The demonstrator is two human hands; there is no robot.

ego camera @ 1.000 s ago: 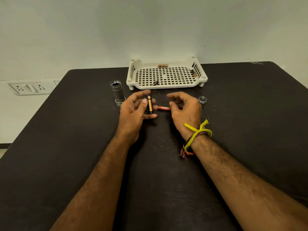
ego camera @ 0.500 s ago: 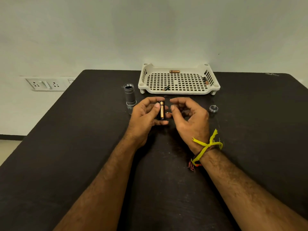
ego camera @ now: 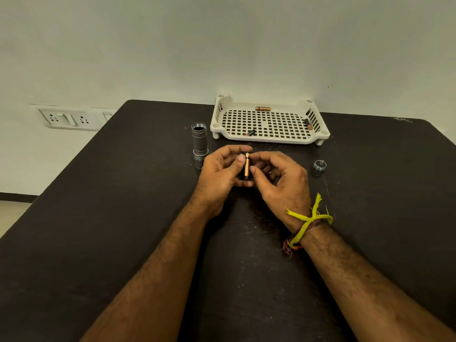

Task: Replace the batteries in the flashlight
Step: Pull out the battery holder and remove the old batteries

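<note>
Two bare hands over middle of dark table (ego camera: pixel 98 218), fingertips meeting around one small item. Left hand (ego camera: pixel 219 176): fingers curled shut on black battery holder (ego camera: pixel 243 175), thumb pressed along its side. Copper-coloured battery (ego camera: pixel 247 165) seated upright in holder, long axis toward far edge. Right hand (ego camera: pixel 283 183): thumb and forefinger pinched against battery's right side, remaining fingers loosely curled; whether anything else sits in that palm, cannot tell. Yellow thread band (ego camera: pixel 309 219) tied on right wrist. Flashlight body (ego camera: pixel 199 141), grey, standing upright with open end up, just left of left hand, toward far edge. Tail cap (ego camera: pixel 319 166) with spring, well right of right hand. White perforated tray (ego camera: pixel 318 134) at far edge, touching wall side: one copper battery (ego camera: pixel 262 109) along its far rim, one small dark battery (ego camera: pixel 250 133) near front left, possibly another battery (ego camera: pixel 308 124) at right wall, too small to confirm. Wall socket plate (ego camera: pixel 66 118) beyond far left corner.
</note>
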